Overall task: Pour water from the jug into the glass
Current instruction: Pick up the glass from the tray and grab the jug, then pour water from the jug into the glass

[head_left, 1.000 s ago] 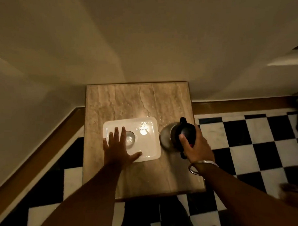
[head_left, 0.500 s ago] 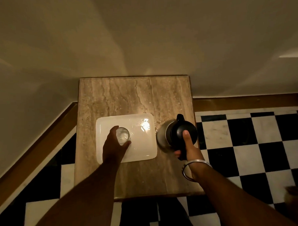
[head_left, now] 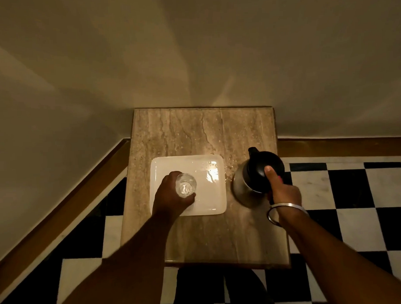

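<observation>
A clear glass [head_left: 185, 185] stands upright on the left half of a white rectangular tray [head_left: 210, 197]. My left hand [head_left: 170, 197] is wrapped around the glass from the left and front. To the right of the tray stands a steel jug [head_left: 248, 186] with a black lid and handle. My right hand [head_left: 281, 190] grips the jug's handle, thumb resting on the lid. The jug's spout points away from me. A metal bangle sits on my right wrist.
Tray and jug rest on a small marble-topped table [head_left: 194, 138] pushed against a pale wall. Water drops shine on the tabletop between tray and jug. Black-and-white checkered floor [head_left: 356, 203] lies to the right and below.
My left hand went from lying flat on the tray to closing around the glass. My right hand kept its grip on the jug handle, its thumb moving onto the lid.
</observation>
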